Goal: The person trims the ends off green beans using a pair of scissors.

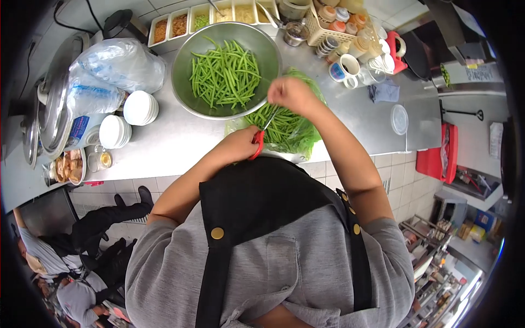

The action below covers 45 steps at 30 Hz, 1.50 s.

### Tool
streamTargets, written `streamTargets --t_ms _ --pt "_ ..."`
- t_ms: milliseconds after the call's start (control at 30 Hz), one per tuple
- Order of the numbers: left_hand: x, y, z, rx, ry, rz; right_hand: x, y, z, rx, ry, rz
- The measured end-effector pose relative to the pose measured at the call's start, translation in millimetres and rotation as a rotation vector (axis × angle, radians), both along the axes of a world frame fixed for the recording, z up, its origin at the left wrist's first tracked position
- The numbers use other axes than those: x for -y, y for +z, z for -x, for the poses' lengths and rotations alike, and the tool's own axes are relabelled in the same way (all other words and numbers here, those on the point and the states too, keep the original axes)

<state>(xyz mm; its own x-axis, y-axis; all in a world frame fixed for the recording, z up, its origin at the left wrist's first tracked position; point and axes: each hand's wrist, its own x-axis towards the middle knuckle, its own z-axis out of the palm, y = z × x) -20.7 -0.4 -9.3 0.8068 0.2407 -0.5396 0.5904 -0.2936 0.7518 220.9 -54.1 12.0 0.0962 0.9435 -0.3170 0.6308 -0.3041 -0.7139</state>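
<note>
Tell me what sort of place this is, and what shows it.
Probably a commercial kitchen, perhaps a restaurant's: a large metal bowl of green beans stands on a long metal counter, with a row of white food tubs behind it.

A row of white rectangular tubs (pixel 158 44) filled with orange, green and pale foods lines the wall beside a beige lattice plastic basket (pixel 316 34) crowded with capped containers. Two stacks of round white tubs (pixel 115 132) stand near bulky clear plastic bags (pixel 134 63); rightward, a crumpled grey-blue cloth (pixel 384 92) lies near a round translucent lid (pixel 400 119).
</note>
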Motion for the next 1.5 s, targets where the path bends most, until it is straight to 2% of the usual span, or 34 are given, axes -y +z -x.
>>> streamTargets --t_ms 33,100,333,400,433,500,533,600,633,667,733,767,867,1000,1067,1233,1367,1433,1500 --pt "-1.6 1.8 1.9 -0.024 -0.062 -0.048 9.0 -9.4 1.9 -0.002 0.014 -0.003" --pt "-3.0 3.6 7.4 -0.053 -0.12 -0.095 25.1 -19.6 7.0 0.449 0.267 -0.313" --pt "-9.2 36.0 13.7 -0.108 -0.368 -0.255 37.5 -24.0 -0.5 0.649 0.337 -0.476" --pt "-12.8 55.0 15.1 -0.152 -0.445 -0.27 42.7 -22.6 1.7 0.452 0.28 -0.593" --pt "-15.3 67.0 17.5 -0.125 -0.453 -0.258 45.9 -15.7 5.5 0.45 0.278 -0.59" --pt "-21.2 75.6 21.5 -0.095 -0.464 -0.243 53.1 -1.5 10.8 0.268 -0.06 -0.801" --pt "-25.3 76.0 23.4 -0.055 -0.442 -0.173 56.7 -5.7 13.1 0.27 -0.063 -0.796" --pt "-25.9 72.3 24.6 -0.013 -0.43 -0.097 63.7 -13.1 20.7 -0.661 -0.719 -0.768" --pt "-24.2 67.9 24.1 0.024 -0.348 -0.078 67.6 -9.9 21.4 -0.794 -0.822 -0.822" --pt "-22.1 65.4 22.4 0.061 -0.265 -0.06 71.4 -6.8 25.0 -0.786 -0.83 -0.825" --pt "-13.9 66.8 14.9 0.048 -0.265 -0.084 80.5 -2.5 32.5 -1.225 -1.115 -0.79" --pt "-9.3 68.1 10.3 0.03 -0.253 -0.11 88.4 -9.3 32.3 -1.282 -1.138 -0.747" --pt "3.2 72.5 -5.3 0.008 -0.222 -0.132 100.5 -12.2 45.8 -1.361 -1.29 -0.664" --pt "10.3 53.9 -20.3 0.058 -0.171 -0.174 115.5 -12.7 60.9 -1.406 -1.339 -0.628" --pt "12.1 36.9 -25.1 0.215 -0.058 -0.177 119.6 -10.2 66.2 -1.408 -1.374 -0.591" --pt "11.4 39.0 -35.7 0.189 -0.05 -0.143 126.0 -12.0 72.9 -1.451 -1.415 -0.51" --pt "7.2 31.9 -34.7 0.242 -0.084 -0.213 125.5 -12.7 71.1 -1.443 -1.425 -0.498" --pt "2.2 33.8 -33.1 0.22 -0.093 -0.158 125.4 -13.0 69.0 -1.437 -1.418 -0.498" --pt "-2.1 32.6 -30.5 0.2 -0.102 -0.101 124.4 -9.4 67.4 -1.276 -1.37 -0.531"
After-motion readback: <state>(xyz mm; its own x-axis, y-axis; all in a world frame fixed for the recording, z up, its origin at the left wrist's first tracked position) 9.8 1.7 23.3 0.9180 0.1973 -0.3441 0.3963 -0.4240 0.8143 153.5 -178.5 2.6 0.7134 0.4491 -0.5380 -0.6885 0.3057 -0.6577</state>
